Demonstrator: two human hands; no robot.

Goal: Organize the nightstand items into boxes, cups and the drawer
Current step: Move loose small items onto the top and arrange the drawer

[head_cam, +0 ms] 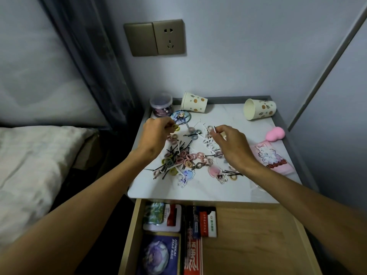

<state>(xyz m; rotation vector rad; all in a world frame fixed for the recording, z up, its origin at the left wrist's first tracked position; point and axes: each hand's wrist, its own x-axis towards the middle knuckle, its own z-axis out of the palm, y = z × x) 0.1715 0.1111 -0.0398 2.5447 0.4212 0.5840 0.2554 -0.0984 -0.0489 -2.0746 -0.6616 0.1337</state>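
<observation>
Yellow-green hair tie (pixel 175 127) pinched at fingertips of left hand (pixel 156 133), over back-left of nightstand top (pixel 198 192); right hand (pixel 232 143) pinches thin white stick (pixel 215 130), identity unclear; both grips narrow. Pile of ties and black pins (pixel 182 155) lies between wrists, nearer than fingertips. Likely next: drop tie in cup; left cup (pixel 193 105) just beyond left hand, tipped over, mouth direction unclear; right cup (pixel 259 112) on side, axis left-right, mouth facing left, nearer right hand; either probably needs righting first.

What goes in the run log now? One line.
left hand: pinches yellow hair tie | right hand: pinches thin white stick | paper cups: tipped over | drawer: open
</observation>
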